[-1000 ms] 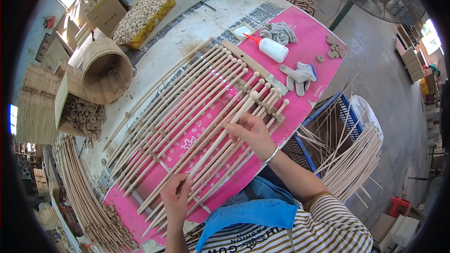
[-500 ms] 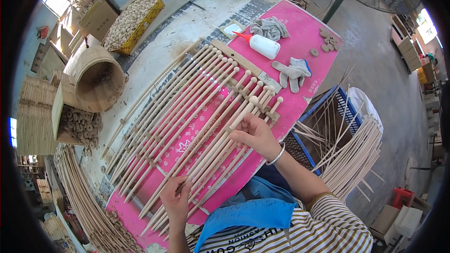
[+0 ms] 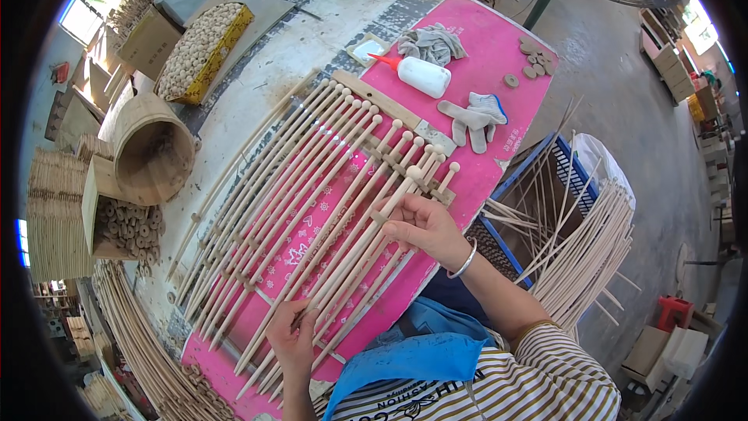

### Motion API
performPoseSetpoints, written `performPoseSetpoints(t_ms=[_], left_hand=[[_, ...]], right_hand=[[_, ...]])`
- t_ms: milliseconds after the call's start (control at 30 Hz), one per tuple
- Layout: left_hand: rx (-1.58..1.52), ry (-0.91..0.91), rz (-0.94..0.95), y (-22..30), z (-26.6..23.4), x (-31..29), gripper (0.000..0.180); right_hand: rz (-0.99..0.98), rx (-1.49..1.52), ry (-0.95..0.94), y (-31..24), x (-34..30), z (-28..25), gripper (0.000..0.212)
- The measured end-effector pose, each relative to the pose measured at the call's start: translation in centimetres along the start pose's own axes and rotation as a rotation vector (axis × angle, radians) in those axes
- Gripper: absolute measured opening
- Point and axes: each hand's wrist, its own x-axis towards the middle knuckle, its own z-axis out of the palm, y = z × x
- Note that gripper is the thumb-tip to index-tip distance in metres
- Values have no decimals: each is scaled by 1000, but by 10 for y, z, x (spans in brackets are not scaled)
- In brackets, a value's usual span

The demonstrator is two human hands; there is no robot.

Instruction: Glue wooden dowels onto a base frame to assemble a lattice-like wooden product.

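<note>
- The right hand (image 3: 425, 228) pinched a ball-topped stick (image 3: 349, 256) between thumb and fingers, just below its ball. A little wooden ring (image 3: 379, 217) sat by those fingertips.
- The left hand (image 3: 291, 337) pinched the same stick near its low end. It ran slantwise from hand to hand, over other sticks.
- The step looked like getting the ring and the stick to sit right. I think the next move called for a soft, steady hold with both hands, without bumping the neighbours.
- More ball-topped sticks (image 3: 292, 201) lay in a row, mostly left of the right hand.
- Far ahead of the left hand, a yellow box (image 3: 223, 61) was heaped with wooden balls (image 3: 201, 45).
- Nearer that hand, off to its left, a wooden box (image 3: 101, 179) held rings (image 3: 128, 230). A round tub (image 3: 139, 121) lay tipped beside it, with a few bits inside.
- Right of the right hand, a blue crate (image 3: 575, 165) had thin sticks (image 3: 592, 238) in and against it.
- Beyond that hand lay a white bottle (image 3: 425, 76); I couldn't tell how full.
</note>
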Motion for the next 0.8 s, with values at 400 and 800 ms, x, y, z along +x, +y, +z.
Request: performPoseSetpoints(t_ms=[400,800], left_hand=[[120,6,113,16,30,39,15],[290,30,217,8,65,62,15]], right_hand=[[-117,-182,253,-22,-2,-39,22],[-88,-163,318,-24,-8,-59,22]])
